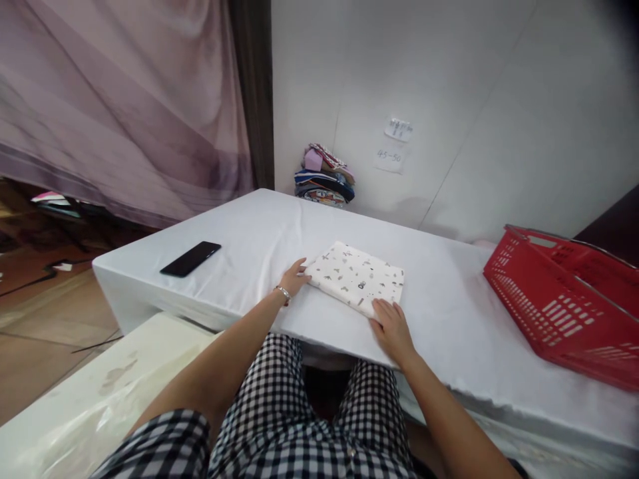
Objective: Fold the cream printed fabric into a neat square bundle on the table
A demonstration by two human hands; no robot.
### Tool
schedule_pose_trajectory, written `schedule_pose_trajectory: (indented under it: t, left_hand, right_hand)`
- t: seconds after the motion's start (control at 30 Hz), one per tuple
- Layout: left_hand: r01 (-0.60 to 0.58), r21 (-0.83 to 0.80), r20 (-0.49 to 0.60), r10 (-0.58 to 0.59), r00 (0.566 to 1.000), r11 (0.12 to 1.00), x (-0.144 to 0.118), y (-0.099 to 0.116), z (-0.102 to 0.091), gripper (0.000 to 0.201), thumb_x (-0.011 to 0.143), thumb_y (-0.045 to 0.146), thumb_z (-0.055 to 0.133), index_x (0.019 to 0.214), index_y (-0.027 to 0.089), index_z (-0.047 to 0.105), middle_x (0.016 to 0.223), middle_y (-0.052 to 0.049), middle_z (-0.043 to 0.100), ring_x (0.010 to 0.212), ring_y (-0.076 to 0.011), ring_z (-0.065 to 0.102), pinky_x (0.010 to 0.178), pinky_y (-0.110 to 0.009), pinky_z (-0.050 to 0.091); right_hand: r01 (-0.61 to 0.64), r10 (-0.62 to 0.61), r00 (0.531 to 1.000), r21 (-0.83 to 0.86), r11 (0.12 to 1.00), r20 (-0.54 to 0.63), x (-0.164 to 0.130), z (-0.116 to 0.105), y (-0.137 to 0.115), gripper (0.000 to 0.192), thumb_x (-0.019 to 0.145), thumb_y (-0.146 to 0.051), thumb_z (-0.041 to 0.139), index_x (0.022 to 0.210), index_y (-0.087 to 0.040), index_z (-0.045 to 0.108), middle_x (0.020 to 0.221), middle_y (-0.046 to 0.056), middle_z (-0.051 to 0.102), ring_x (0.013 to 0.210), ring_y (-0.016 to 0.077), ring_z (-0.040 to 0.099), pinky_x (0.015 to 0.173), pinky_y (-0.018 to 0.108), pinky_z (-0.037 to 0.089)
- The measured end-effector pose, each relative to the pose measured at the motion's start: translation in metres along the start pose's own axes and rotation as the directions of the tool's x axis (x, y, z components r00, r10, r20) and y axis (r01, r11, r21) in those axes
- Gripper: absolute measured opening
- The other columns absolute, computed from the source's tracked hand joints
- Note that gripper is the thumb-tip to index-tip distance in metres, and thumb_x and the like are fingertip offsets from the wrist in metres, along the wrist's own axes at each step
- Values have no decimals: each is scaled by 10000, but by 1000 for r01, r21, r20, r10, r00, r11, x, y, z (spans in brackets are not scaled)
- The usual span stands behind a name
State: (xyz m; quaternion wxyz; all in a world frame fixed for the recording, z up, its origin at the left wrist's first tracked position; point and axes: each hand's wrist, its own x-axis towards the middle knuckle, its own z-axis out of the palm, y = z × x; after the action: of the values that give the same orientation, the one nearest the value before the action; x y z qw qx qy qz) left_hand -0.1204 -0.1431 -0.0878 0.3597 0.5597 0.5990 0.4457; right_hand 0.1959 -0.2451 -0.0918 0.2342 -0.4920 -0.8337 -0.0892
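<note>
Seated person's left hand (294,277) and right hand (392,326) rest flat, fingers spread, gripping nothing, on a folded patterned cloth (357,277) mid-table (249,226); an uneven push could skew the folds.

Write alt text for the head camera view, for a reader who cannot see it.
Two bare hands, left hand and right hand, rest on opposite edges of a folded white patterned cloth on a white-covered table. A black phone lies left, a red basket right, a stack of folded clothes by the wall.
</note>
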Motion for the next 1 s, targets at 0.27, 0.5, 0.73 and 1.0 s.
schedule_pose_trajectory:
  t: [0.27,0.5,0.73,1.0]
  left_hand:
    - [51,83,41,-54,998,995,1,16,0,520,762,276,595,1262,225,460,1017,-13,645,922,-140,605,827,-236,475]
    - [115,314,-48,-105,993,942,7,23,10,325,811,319,502,1117,227,558,1036,-35,647,1014,-196,576,901,-319,417]
    - [94,479,-40,-85,996,873,7,28,10,306,849,351,418,1094,239,563,1045,-31,659,1014,-202,582,933,-331,383]
    - [-344,668,79,396,915,660,-17,40,34,430,868,359,406,1261,194,463,1332,-75,480,1273,-231,354,1068,-413,227]
  right_hand:
    - [-17,17,1000,2,1000,26,1,-1,-1,399,875,-251,415,1257,-161,486,1268,106,534,1200,230,441,1042,456,255]
    - [8,-7,996,-6,1000,92,-1,-3,4,383,904,-252,383,1264,-172,490,1288,95,524,1210,211,445,1042,441,268]
    - [4,-3,996,-12,1000,85,-1,-2,4,385,910,-263,383,1274,-186,483,1293,88,521,1217,206,441,1044,444,274]
    - [8,-7,999,-6,1000,47,-2,1,4,386,905,-257,386,1272,-191,485,1289,92,524,1213,211,446,1042,454,274]
